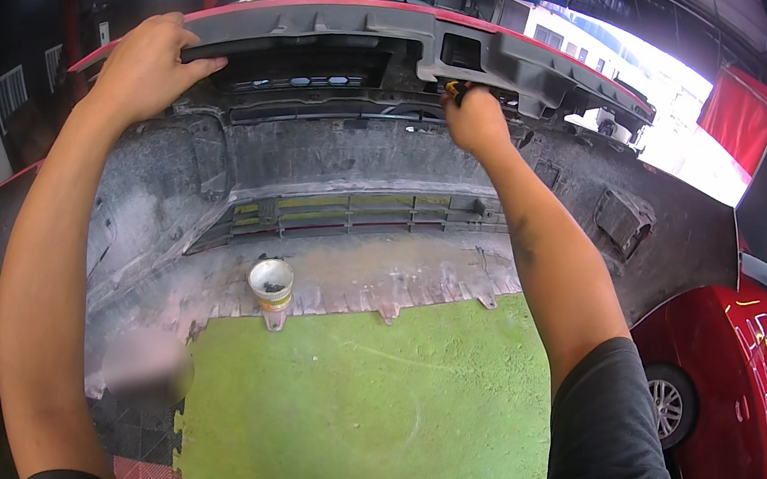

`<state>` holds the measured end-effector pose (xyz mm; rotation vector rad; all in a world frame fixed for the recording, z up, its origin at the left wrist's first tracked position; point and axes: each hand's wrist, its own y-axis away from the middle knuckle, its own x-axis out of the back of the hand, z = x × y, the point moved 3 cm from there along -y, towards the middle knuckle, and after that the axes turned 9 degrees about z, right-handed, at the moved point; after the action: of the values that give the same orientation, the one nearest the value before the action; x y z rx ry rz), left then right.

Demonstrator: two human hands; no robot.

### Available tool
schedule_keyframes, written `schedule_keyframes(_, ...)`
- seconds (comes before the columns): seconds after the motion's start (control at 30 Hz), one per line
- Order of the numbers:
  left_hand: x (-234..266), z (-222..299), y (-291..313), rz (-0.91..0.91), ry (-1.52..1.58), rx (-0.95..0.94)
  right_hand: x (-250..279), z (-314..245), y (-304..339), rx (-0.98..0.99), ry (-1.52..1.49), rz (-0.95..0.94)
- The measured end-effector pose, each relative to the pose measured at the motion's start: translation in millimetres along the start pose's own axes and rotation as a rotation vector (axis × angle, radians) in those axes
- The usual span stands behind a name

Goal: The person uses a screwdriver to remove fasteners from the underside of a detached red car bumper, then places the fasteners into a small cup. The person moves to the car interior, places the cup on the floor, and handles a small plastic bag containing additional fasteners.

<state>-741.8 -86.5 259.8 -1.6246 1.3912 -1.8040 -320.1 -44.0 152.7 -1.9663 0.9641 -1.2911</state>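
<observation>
Because we are looking into the hollow back of it, the car bumper cover [368, 151] shows us its grey, scuffed inner side, curving across the view in front of us with its tabbed lower flange [374, 294] toward the floor. We judge it light for its size, a thin plastic shell, stiff along the ribbed top but likely to flex and wobble at its wide ends. The dusty inside might feel a little slippery; the slim slats of the lower grille [378, 213] and the small tabs look the easiest to snap, so we would keep our weight off them. The red-edged upper rim seems the best place to take hold.

Our left hand [143, 67] grips that rim near its left end, thumb on the inner side. Our right hand [476, 121] is closed around a small yellow-and-black object [455, 92], mostly hidden by the hand, just below the rectangular opening near the rim's middle; we cannot tell whether it touches the plastic.

Farther out, a white tub [272, 277] with dark bits inside stands at the flange, beside a green foam mat [370, 379]. A red car [732, 399] is parked to our right.
</observation>
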Motion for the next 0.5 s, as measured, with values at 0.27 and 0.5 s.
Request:
schedule_keyframes(0.27, -1, 12, -1, -0.005, 0.023, -0.020, -12, 26, -11, -0.522, -0.490, -0.049)
schedule_keyframes(0.5, 1, -2, 0, 0.000, -0.011, -0.021, 11, -11, 9, 0.103, 0.280, -0.071)
